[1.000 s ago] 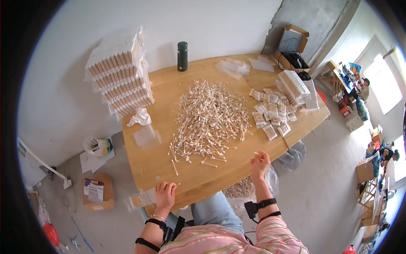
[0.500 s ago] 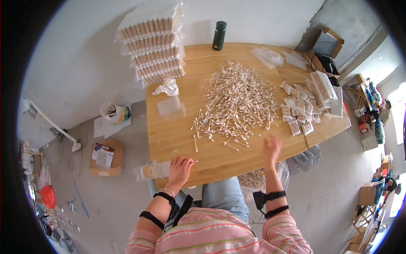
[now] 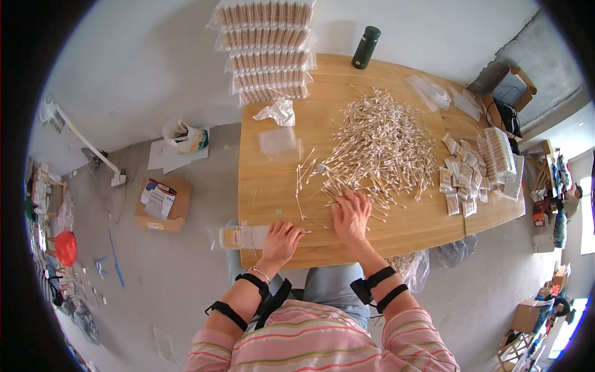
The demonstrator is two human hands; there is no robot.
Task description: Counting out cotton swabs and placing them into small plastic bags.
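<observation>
A large heap of cotton swabs (image 3: pixel 387 146) covers the middle of the wooden table. At its near edge my right hand (image 3: pixel 351 217) rests with fingers spread and bent down onto the swabs; no swab shows clearly gripped. My left hand (image 3: pixel 282 243) is closed at the table's front edge, and the white tip of a cotton swab (image 3: pixel 307 232) pokes out beside its fingers. What else lies under that palm is hidden. A clear plastic bag with a yellow label (image 3: pixel 235 237) lies against the left hand, reaching past the table's left edge.
Stacked bags of swabs (image 3: pixel 266 59), crumpled white paper (image 3: pixel 279 112) and flat clear bags (image 3: pixel 279 142) are at the left. A dark green bottle (image 3: pixel 366 47) stands at the back. Small filled packets (image 3: pixel 465 173) and an open carton (image 3: pixel 511 93) lie at the right.
My right hand has moved left and forward onto the heap's near edge. Some swabs at the heap's left side have shifted. The view has turned; my left hand stays beside the labelled bag.
</observation>
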